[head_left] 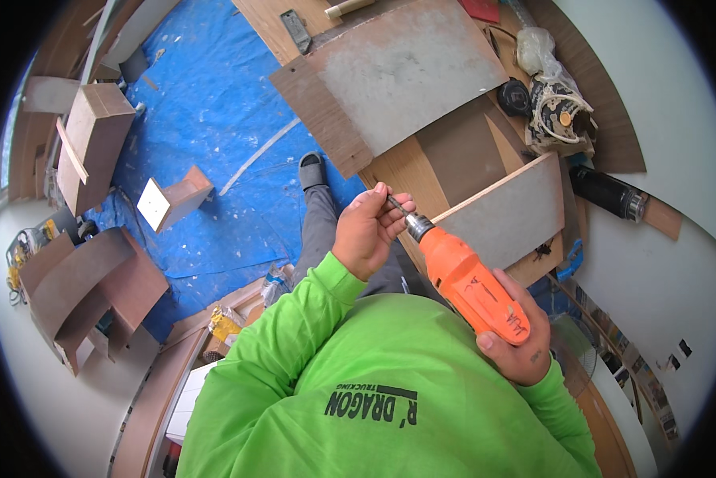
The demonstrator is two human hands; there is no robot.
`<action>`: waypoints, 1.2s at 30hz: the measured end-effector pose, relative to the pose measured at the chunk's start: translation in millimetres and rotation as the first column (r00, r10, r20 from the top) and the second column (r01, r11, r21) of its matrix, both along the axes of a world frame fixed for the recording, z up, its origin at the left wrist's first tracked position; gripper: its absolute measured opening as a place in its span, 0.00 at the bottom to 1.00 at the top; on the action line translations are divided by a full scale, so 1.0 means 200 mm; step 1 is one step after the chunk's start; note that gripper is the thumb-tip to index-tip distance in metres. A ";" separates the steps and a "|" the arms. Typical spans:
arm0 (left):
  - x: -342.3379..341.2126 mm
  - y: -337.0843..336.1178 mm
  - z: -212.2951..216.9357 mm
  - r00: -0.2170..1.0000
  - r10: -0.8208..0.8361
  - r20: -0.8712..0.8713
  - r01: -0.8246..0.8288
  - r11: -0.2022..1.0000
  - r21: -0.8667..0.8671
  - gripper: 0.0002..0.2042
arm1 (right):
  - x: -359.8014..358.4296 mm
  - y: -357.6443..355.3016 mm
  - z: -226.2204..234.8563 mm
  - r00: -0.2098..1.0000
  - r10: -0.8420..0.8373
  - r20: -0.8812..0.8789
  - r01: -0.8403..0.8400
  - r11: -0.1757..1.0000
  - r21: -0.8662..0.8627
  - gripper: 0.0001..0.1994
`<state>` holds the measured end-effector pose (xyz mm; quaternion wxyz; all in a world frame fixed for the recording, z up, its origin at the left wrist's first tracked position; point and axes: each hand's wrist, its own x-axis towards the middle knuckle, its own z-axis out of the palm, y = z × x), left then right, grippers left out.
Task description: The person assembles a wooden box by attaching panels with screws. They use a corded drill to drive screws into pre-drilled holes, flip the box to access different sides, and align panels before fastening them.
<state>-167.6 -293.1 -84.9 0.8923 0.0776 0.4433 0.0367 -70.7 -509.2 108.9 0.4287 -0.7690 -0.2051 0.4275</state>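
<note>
An orange power drill point(468, 279) lies slantwise before my chest, its chuck aimed up and to the left. My right hand point(527, 354) is wrapped round the rear of its body; the grip and trigger are hidden. At the other end, the fingertips of my left hand point(358, 240) pinch the thin dark drill bit point(398, 205) that sticks out of the metal chuck point(418, 226). Just beyond the chuck, a grey-faced panel point(509, 215) with a pale wooden edge stands on the worktable.
A grey-stained board point(409, 72) lies across the worktable point(398, 175). A black tape measure point(514, 97) and a dark cylinder point(607, 192) are at the right. Blue tarp point(206, 95) covers the floor, with a small wooden piece point(174, 197) and cabinet parts point(95, 279) at the left.
</note>
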 end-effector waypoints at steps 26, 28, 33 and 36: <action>0.07 0.30 -0.28 0.987 -0.078 -0.143 0.068 0.995 -0.074 0.14 | 0.20 0.77 -0.04 0.967 0.242 -0.077 -0.253 0.902 -0.351 0.46; 0.07 0.32 -0.29 0.986 -0.091 -0.143 0.080 0.994 -0.078 0.14 | 0.22 0.81 -0.05 0.964 0.258 -0.059 -0.262 0.892 -0.368 0.46; 0.06 0.33 -0.29 0.989 -0.088 -0.121 0.077 0.993 -0.090 0.14 | 0.22 0.83 -0.06 0.957 0.286 -0.049 -0.283 0.880 -0.381 0.46; 0.07 0.33 -0.29 0.991 -0.059 -0.123 0.048 0.994 -0.094 0.14 | 0.22 0.83 -0.06 0.953 0.302 -0.032 -0.290 0.876 -0.386 0.46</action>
